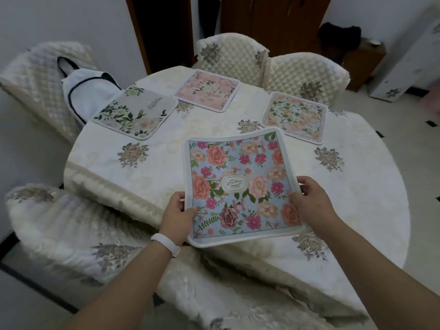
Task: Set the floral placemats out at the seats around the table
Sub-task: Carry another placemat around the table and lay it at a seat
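Left hand point(177, 210) and right hand point(309, 198) each pinch a side edge of the blue placemat point(238, 186), held over the near rim of the table point(357, 186) — I reckon, released short, it overhangs and slides off.

Walls point(71, 20): white, plain.
Door point(273, 17): dark brown wood, far side.
Floor point(416, 144): pale, small black marks.
Chairs point(233, 53): cream quilted covers, flower motifs.
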